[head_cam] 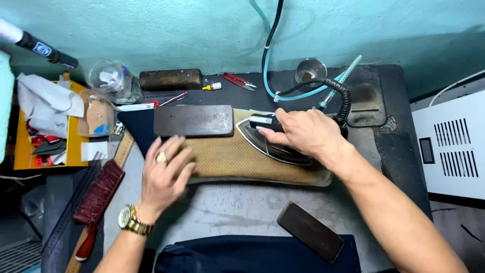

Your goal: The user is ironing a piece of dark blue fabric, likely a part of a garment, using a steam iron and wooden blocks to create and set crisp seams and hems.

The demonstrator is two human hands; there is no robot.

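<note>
My right hand grips the black handle of a steam iron that rests on a tan padded pressing mat. My left hand, with a ring and a gold watch, lies flat with fingers together on the mat's left end, over the edge of a dark navy cloth. A long dark block sits across the top of the mat, just above my left hand.
A smaller dark block lies on navy fabric at the front. A red-bristled brush and rulers lie left. Red snips, a wooden block, a glass jar, a yellow box and hoses stand behind. A white unit sits right.
</note>
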